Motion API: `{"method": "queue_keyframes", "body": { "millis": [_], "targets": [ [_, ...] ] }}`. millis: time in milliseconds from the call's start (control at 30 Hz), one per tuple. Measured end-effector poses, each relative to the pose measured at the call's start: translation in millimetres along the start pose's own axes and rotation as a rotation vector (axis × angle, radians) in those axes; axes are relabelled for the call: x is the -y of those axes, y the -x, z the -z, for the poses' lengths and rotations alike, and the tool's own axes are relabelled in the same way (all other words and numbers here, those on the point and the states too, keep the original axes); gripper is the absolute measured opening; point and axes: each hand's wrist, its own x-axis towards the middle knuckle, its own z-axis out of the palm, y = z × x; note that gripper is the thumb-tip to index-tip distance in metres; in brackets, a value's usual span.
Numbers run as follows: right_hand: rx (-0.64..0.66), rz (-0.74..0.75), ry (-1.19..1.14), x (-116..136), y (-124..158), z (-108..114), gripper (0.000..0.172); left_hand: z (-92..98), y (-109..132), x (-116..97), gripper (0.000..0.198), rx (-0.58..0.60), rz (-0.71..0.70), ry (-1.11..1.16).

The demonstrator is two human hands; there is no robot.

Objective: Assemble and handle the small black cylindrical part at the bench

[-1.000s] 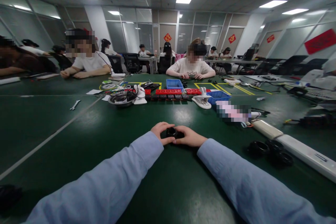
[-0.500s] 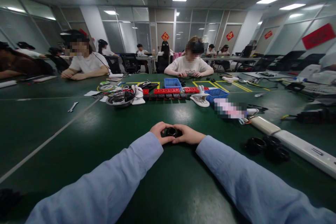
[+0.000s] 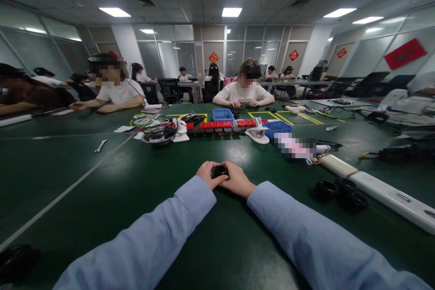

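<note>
Since half a second ago the whole view has tipped up slightly, and the right forearm in its light-blue cloth sleeve [image 3: 322, 231] has come inward. The right hand [image 3: 237, 180] has rolled over, so its back now faces up and its fingers close in on the far right side of a glossy black ring-shaped part [image 3: 222, 175]. The gap at that side is gone: the part seems more firmly held. The left hand [image 3: 206, 174] pinches it from the left between thumb and curled fingers; the two hands meet around it, low over the dark-green tabletop [image 3: 210, 244], its opening upward.

Farther out, a shallow round metal bowl [image 3: 158, 143] holds tangled dark cables. Smaller are two blue plastic bins, one at right [image 3: 278, 133], one near the middle [image 3: 223, 121]; their contents cannot be made out. Three black round pieces [image 3: 353, 201] sit together, right of the hands.
</note>
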Motion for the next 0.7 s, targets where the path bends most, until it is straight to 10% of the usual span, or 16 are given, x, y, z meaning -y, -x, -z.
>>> {"method": "queue_keyframes", "body": {
  "millis": [267, 700],
  "targets": [
    [0.474, 0.144, -0.553, -15, -5, 22, 0.051, 7.1, -2, 14, 0.041, 0.184, -0.023, 0.189],
    [0.501, 0.131, -0.537, -22, -11, 19, 0.047, 6.8, -3, 15, 0.039, 0.168, -0.113, 0.214]
  ]
}}
